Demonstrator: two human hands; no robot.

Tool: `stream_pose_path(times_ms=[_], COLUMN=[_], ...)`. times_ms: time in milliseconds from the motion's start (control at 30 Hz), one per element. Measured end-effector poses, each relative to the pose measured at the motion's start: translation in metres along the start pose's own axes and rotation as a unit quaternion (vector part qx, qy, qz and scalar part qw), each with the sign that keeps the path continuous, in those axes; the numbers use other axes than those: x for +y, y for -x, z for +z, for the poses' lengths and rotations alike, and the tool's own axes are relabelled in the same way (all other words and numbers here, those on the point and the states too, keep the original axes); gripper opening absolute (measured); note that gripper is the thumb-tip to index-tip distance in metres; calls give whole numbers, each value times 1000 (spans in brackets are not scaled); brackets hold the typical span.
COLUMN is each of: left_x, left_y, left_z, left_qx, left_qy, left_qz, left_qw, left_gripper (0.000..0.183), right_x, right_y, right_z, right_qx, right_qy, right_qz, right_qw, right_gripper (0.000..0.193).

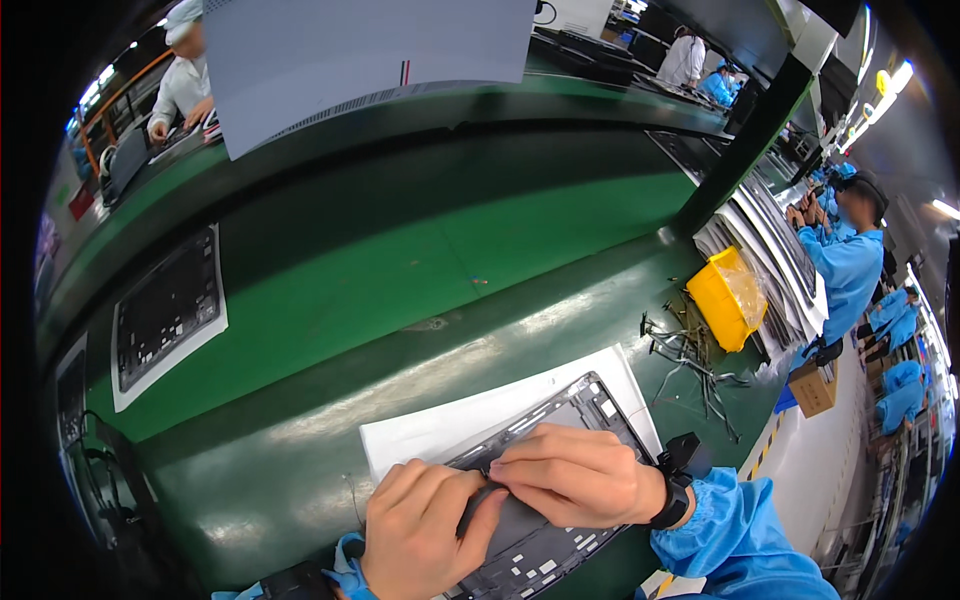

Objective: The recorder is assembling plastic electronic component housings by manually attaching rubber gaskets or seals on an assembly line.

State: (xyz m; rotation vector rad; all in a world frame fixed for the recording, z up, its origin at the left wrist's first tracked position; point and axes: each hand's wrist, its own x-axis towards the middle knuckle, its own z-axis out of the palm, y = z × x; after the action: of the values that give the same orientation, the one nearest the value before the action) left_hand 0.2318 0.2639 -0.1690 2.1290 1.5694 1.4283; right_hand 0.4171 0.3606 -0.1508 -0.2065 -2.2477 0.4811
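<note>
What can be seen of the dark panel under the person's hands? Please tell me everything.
The dark panel is thin, flat and roughly rectangular, with a rounded corner, a raised-looking rim and small white patches near its edges; it looks like plastic or metal. It lies slantwise, partly over a white sheet on the green bench. The left hand and right hand meet over it, hiding part of it; exact contact is unclear.

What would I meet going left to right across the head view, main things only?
Dark panel lying apart at left, left hand, right hand, yellow bin, cardboard box.
</note>
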Motion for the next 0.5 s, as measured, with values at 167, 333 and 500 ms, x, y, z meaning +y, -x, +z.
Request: stream_pose_path(times_ms=[167, 333, 500], left_x=[-8, -14, -15], left_y=[2, -2, -5], left_z=[2, 3, 2], left_qx=[1, -7, -17], left_qy=[14, 15, 23], left_qz=[-17, -14, -6], left_qw=[1000, 1000, 1000], left_gripper=[15, 13, 11], right_x=[5, 11, 12], right_y=[2, 3, 6], right_z=[-2, -3, -3], right_qx=[-35, -36, -35], right_qy=[-58, -108, -106], right_qz=[13, 20, 15], right_qw=[998, 993, 994], right_gripper=[28, 35, 35])
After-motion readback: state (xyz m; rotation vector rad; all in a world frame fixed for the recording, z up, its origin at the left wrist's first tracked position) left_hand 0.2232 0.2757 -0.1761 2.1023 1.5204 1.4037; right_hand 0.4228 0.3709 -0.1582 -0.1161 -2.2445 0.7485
